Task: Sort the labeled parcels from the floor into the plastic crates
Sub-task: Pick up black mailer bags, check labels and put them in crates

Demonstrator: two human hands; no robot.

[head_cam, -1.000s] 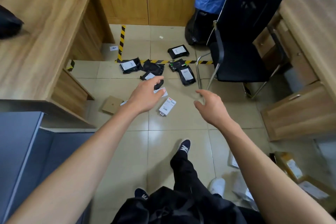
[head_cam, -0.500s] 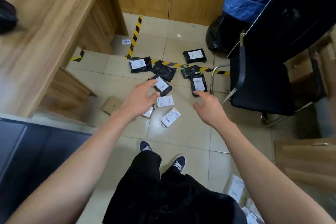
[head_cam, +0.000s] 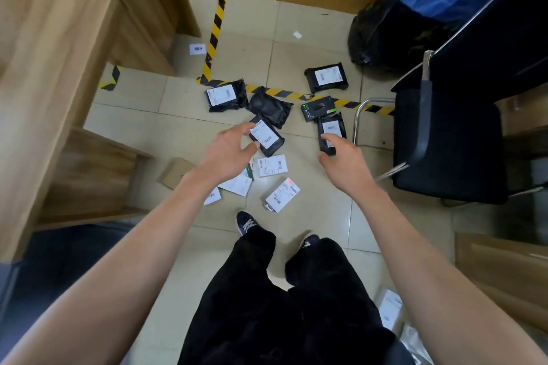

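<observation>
On the glossy beige tiled floor (head_cam: 296, 53), soft, crinkled black plastic parcels with white printed labels lie scattered around strips of yellow-and-black hazard tape (head_cam: 214, 35). The left hand (head_cam: 228, 154) reaches out over a flat rectangular black parcel (head_cam: 266, 136), fingers spread wide and loosely bent; whether they touch it cannot be told. Its long axis runs diagonally, far-left to near-right, label up. The right hand (head_cam: 341, 161) is likewise relaxed and holding nothing, fingertips at the near end of a narrower black parcel (head_cam: 330, 132) whose long axis points almost straight away, near to far. Flat white labeled packets (head_cam: 272, 165) lie nearer the feet, a plain cardboard piece (head_cam: 175, 172) to their left. A grained wooden desk (head_cam: 59, 53) stands left, a black padded chair (head_cam: 444, 151) with a chrome frame right.
</observation>
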